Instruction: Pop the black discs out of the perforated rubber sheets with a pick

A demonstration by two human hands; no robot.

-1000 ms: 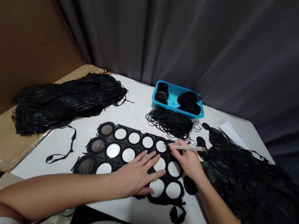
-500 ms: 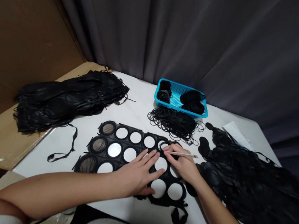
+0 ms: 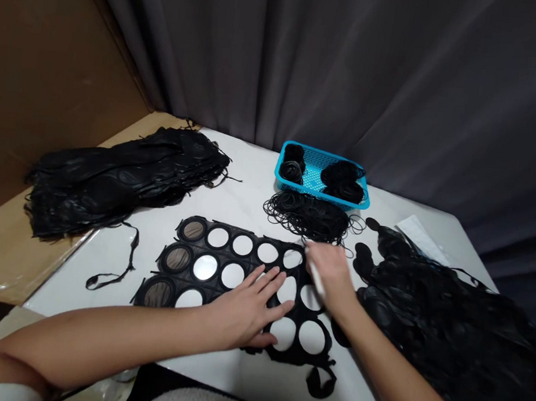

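Observation:
A black fabric panel (image 3: 221, 257) lies on the white table, with rows of round openings that show white discs (image 3: 243, 245) and, along its left side, darker mesh. Fingers spread, my left hand (image 3: 250, 307) rests flat on the panel's middle and holds nothing. My right hand (image 3: 330, 274) is at the panel's far right corner, somewhat blurred, its fingers closed on a thin white stick-like tool (image 3: 317, 281). Its fingertips are close to the near edge of a loose heap of thin black rings (image 3: 309, 216). Whether the tool's tip touches a ring is hard to see.
Behind the ring heap stands a blue basket (image 3: 315, 175) with bundles of black rings. A tall stack of black panels (image 3: 122, 175) lies at the left. Black pieces (image 3: 449, 341) pile up on the right, beside a white paper (image 3: 422, 238). A black strap (image 3: 132, 256) lies left of the panel.
My right hand has moved slightly away from me, off the top-right opening toward the ring heap, and the tool has swung round to point back toward me. My left hand has stayed in place.

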